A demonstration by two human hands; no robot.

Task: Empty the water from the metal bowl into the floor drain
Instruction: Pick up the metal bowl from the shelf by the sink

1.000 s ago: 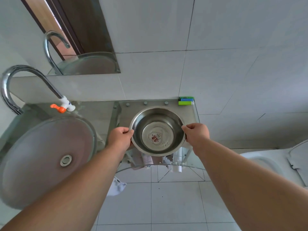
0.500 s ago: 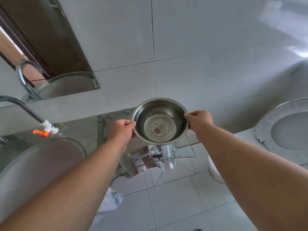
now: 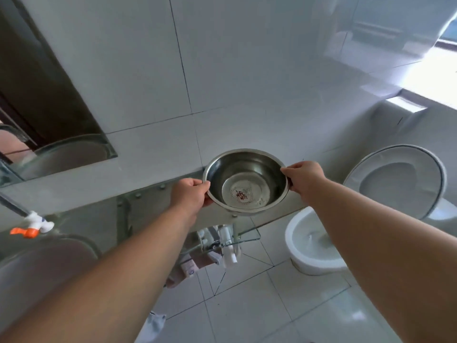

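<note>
Left hand (image 3: 189, 194) and right hand (image 3: 305, 178) each grip the metal bowl (image 3: 246, 181) rim, closed tight, holding it level above the shelf (image 3: 153, 209).

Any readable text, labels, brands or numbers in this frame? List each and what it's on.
No text here can be read.
Red mark on the inside bottom of the round metal bowl, held at its rim by the left hand and right hand: a printed emblem, too blurred to read.
White bottles on the glass shelf below: too small to show any label.
</note>
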